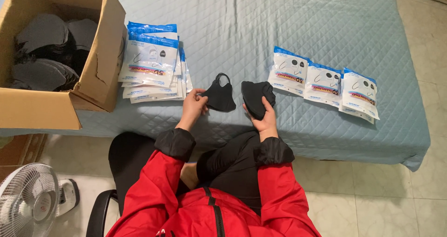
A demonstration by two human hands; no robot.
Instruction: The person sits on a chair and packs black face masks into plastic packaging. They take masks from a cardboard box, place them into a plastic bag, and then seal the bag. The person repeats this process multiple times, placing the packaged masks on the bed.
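My left hand [194,104] pinches the left edge of a single black face mask [220,95] that lies on the grey-blue quilted bed [260,27]; its ear loop sticks up at the far end. My right hand [264,119] grips a small stack of black masks [256,97], held just above the quilt near the front edge. The two hands are about a hand's width apart.
A stack of blue-and-white mask pouches [151,62] lies left of my hands. Three more pouches [323,82] lie in a row to the right. An open cardboard box [100,74] of black masks [44,53] stands at far left. A white fan [29,200] stands on the tiled floor.
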